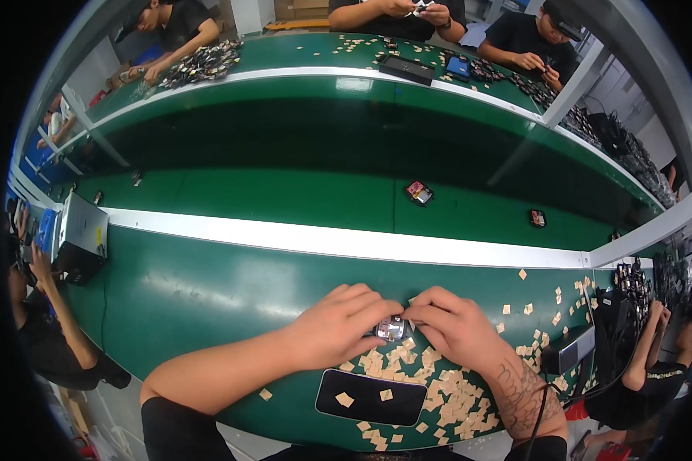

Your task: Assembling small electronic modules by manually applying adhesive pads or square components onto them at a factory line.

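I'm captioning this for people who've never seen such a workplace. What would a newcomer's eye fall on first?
Probably the scatter of small pale squares on the green worktop, thickest at the lower middle and right. Next, the dark phone-shaped slab among them at lower centre, with two squares lying on it. Just above, the left hand holds a small device, with the right hand at its right edge.

Worktop [207, 284] green; small squares [450, 388] pale tan. Phone [367, 411] black, whitish-rimmed. Held device [390, 329] silvery, dark-edged. Rail [323, 240] white; belt [284, 192] deep green. Left sleeve [178, 432] black.
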Demonstrator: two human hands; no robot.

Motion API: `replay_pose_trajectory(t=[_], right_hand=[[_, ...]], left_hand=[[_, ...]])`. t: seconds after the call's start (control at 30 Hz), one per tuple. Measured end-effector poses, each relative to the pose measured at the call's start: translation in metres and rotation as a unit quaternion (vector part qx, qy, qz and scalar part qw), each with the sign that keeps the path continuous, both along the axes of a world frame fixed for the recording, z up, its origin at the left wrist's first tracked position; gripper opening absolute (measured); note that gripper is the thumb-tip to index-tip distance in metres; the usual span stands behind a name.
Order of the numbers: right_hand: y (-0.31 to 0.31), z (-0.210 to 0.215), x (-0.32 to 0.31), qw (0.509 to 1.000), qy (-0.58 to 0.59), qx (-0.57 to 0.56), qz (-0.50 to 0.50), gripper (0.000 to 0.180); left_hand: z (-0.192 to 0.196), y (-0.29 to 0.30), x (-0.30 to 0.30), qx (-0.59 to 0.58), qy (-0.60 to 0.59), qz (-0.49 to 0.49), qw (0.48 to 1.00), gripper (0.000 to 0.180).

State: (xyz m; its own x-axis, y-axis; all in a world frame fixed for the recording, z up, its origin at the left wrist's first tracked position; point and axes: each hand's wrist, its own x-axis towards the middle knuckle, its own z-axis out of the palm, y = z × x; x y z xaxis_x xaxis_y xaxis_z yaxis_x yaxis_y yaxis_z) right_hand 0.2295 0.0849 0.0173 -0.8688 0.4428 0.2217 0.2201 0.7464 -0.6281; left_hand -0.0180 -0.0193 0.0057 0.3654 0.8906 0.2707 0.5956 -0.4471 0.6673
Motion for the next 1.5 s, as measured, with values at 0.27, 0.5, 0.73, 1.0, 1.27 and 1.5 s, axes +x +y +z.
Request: replay_pose_trajectory(t=[0.27,0.5,0.73,1.0,1.27,1.5], right_hand=[[-0.007,-0.001,-0.002,0.994,0.0,-0.087,-0.064,0.019],[0.001,0.01,0.005,0.99,-0.02,-0.139,-0.023,0.022],[0.004,0.007,0.008,0.985,-0.012,-0.17,-0.01,0.026],[-0.018,0.021,-0.01,0.996,-0.064,-0.04,-0.041,0.025],[-0.028,0.021,-0.01,0.995,-0.087,0.001,-0.056,0.023],[-0.028,0.006,-0.012,0.996,-0.033,-0.052,-0.071,0.022]], left_hand=[[-0.005,0.0,-0.001,0.029,0.029,-0.013,0.999,0.037],[-0.005,-0.003,-0.001,0.04,0.042,-0.023,0.998,0.034],[0.0,-0.003,0.002,0.05,0.064,-0.009,0.997,0.035],[-0.001,-0.003,0.004,0.075,0.077,-0.008,0.994,0.032],[-0.002,-0.002,0.005,0.075,0.06,0.009,0.995,0.035],[-0.002,-0.004,0.005,0.062,0.043,0.013,0.997,0.037]])
